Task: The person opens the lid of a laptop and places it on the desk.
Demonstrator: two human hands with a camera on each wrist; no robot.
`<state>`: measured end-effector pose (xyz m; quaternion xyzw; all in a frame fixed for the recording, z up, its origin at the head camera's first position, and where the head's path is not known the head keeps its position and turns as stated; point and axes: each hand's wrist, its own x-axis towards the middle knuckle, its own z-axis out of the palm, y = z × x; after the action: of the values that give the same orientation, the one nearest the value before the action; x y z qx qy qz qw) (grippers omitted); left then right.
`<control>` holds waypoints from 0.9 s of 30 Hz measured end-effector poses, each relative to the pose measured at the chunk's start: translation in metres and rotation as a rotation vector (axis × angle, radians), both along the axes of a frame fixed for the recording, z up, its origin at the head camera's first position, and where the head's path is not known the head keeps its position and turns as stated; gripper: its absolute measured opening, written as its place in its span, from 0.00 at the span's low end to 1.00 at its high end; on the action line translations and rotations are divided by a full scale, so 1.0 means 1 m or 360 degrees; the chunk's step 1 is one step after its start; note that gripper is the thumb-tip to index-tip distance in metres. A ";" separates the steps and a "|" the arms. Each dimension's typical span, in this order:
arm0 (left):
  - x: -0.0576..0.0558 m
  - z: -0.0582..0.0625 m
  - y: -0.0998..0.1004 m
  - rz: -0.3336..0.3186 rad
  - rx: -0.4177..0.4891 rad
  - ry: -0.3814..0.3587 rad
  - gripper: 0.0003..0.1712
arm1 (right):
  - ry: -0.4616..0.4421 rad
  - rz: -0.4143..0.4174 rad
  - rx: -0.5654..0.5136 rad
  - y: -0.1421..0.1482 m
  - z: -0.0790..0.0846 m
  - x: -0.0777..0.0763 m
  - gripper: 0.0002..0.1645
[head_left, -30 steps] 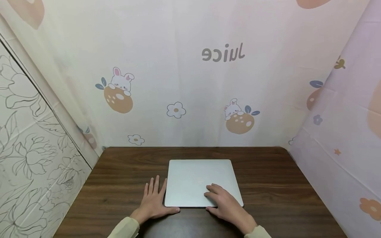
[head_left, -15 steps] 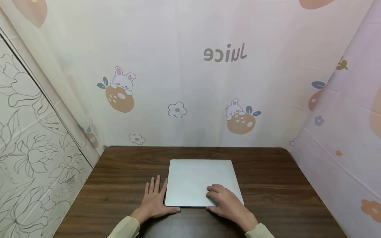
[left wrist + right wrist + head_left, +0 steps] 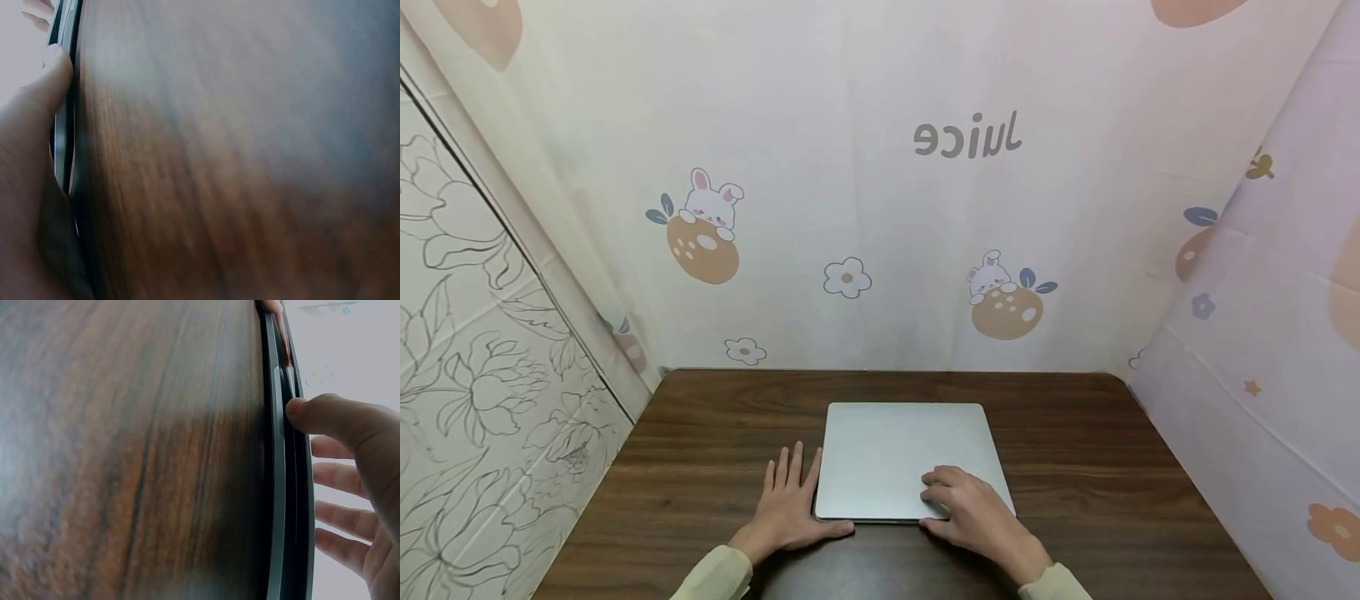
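A silver laptop (image 3: 895,458) lies on the wooden table (image 3: 1075,467), its lid nearly down on the base. In the right wrist view a narrow dark gap runs between the lid (image 3: 305,487) and the base (image 3: 278,487). My right hand (image 3: 973,512) pinches the lid's front edge, thumb at the gap and fingers over the top. To the left, my left hand (image 3: 786,508) rests flat on the table with fingers spread along the laptop's side. Its thumb (image 3: 57,72) lies against the laptop's front edge.
Behind the table hangs a pale curtain (image 3: 790,167) printed with rabbits and fruit. A similar curtain (image 3: 1262,333) borders the right side, and a panel with line-drawn flowers (image 3: 482,383) stands at the left.
The laptop's front edge now shows a slightly wider line under the lid. Both hands stay almost in place, and the head view has shifted a little.
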<state>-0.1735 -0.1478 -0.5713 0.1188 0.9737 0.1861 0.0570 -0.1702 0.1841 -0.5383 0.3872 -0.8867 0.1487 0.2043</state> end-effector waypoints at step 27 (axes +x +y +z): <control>-0.001 -0.010 -0.001 -0.0023 0.0080 0.0034 0.77 | 0.0274 0.0334 -0.0185 0.006 0.000 -0.007 0.10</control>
<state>-0.1747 -0.1490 -0.5810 0.1291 0.9683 0.2089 0.0449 -0.1769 0.1904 -0.5387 0.4765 -0.8105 0.1866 0.2851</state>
